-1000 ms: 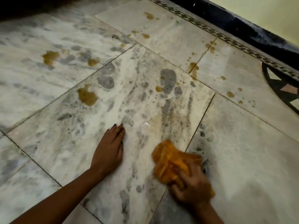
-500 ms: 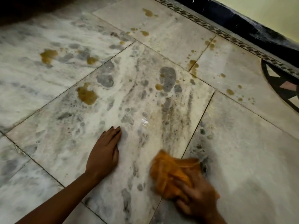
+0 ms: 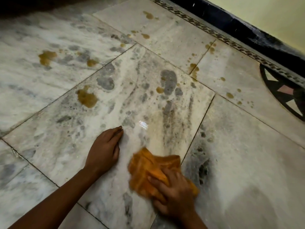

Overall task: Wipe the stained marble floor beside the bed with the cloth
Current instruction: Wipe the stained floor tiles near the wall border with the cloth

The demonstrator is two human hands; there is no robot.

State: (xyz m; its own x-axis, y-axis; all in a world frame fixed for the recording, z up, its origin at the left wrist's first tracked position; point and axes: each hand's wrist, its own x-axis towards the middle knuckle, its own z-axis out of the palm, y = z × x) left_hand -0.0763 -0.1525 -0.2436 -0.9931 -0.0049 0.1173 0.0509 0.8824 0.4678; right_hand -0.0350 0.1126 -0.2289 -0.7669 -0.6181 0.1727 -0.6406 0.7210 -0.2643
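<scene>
The marble floor [image 3: 247,162] is grey-veined white tile with brown-yellow stains. One large stain [image 3: 87,98] lies left of centre and another stain [image 3: 47,56] lies further back left. Small drops [image 3: 194,68] run along the far tile joint. A crumpled orange cloth [image 3: 148,169] lies on the near tile. My right hand [image 3: 173,194] presses down on it, fingers curled into its folds. My left hand [image 3: 105,151] rests flat on the tile beside it, fingers straight and together. A faint yellowish smear [image 3: 158,126] streaks the tile just beyond the cloth.
A dark skirting [image 3: 247,28] with a patterned border strip runs along the wall at the top right. A dark inlaid circular motif [image 3: 283,91] sits at the right edge. Deep shadow [image 3: 33,4] covers the top left corner.
My right hand has slid the cloth a little to the left across the tile. My left hand has stayed planted on the floor. The view has shifted slightly.
</scene>
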